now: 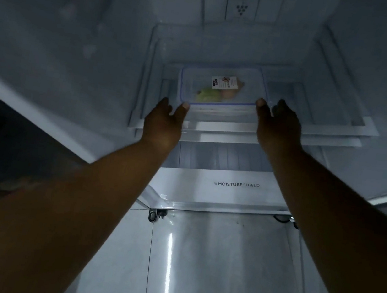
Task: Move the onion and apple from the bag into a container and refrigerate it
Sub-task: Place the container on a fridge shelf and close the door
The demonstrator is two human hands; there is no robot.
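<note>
A clear plastic container with a blue-rimmed lid and a paper label rests on a glass shelf inside the open fridge. Through the lid I see a green apple at the front left and a pale onion beside it. My left hand is at the container's front left corner, thumb tip against the rim, fingers apart. My right hand is at the front right corner, thumb touching the edge, fingers spread. Neither hand closes around the box.
Below the shelf is a white drawer cover marked MOISTURE SHIELD. The fridge's white side walls close in left and right. A tiled floor shows beneath. A vent panel sits on the back wall.
</note>
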